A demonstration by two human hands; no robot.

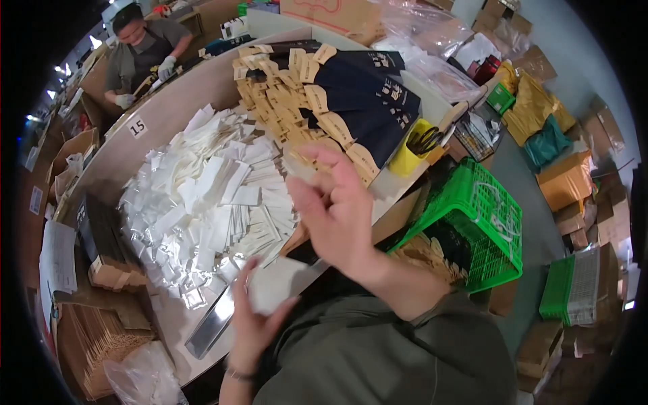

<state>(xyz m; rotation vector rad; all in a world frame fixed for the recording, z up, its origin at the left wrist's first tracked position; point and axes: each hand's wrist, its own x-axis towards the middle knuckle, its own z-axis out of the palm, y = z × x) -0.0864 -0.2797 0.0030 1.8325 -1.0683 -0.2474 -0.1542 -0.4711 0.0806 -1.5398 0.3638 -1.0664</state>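
Observation:
Near the table's front edge, my left hand (pixel 251 327) holds a flat white packet (pixel 278 283) between thumb and fingers. My right hand (pixel 334 212) is raised to its right, thumb and forefinger brought together. Something pale and translucent shows by those fingertips, too blurred to name. Beyond my left hand spreads a big heap of white packets (pixel 202 192), some in clear wrapping. Behind my right hand lie overlapping dark navy flat pieces (pixel 364 84) with tan card ends (pixel 283 101). A shiny long strip (pixel 210 329) rests at the table edge beside my left wrist.
A yellow holder (pixel 410 152) with black-handled scissors (pixel 425 140) stands at the right edge. A tilted green basket (pixel 496 223) sits to my right, tan pieces beneath it. Cartons (pixel 101 344) stand at left. Across the partition (pixel 162 111), a gloved co-worker (pixel 145 50) handles things.

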